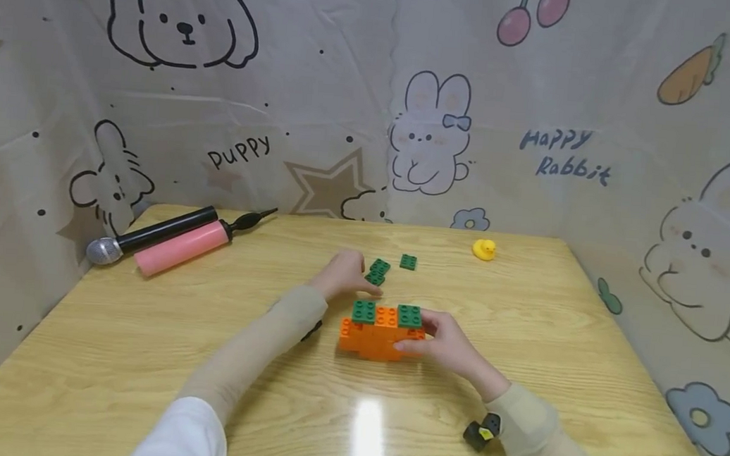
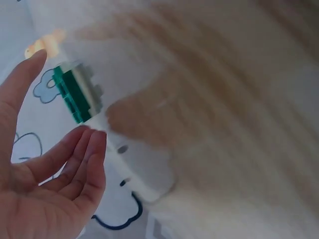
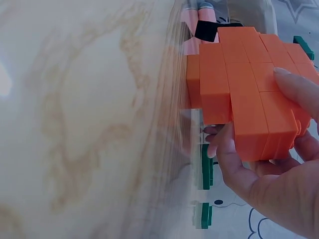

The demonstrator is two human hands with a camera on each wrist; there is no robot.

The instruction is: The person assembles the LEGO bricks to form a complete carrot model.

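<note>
An orange block build (image 1: pixel 379 342) stands on the table, with an orange brick and two green bricks (image 1: pixel 409 316) along its top. My right hand (image 1: pixel 448 347) grips its right end, thumb on the near face; the right wrist view shows the fingers curled round the orange build (image 3: pixel 249 89). Beyond it, my left hand (image 1: pixel 343 274) reaches beside two loose green bricks (image 1: pixel 379 266) that lie close together. In the left wrist view, a gap separates thumb and fingers, with a green brick (image 2: pixel 75 94) just past the fingertips. A third loose green brick (image 1: pixel 408 261) lies farther right.
A yellow toy duck (image 1: pixel 484 249) sits at the back right. At the back left lie a microphone (image 1: pixel 155 234) and a pink hand pump (image 1: pixel 182 246) with a black nozzle. Patterned cloth (image 1: pixel 323 98) walls the table's back and sides.
</note>
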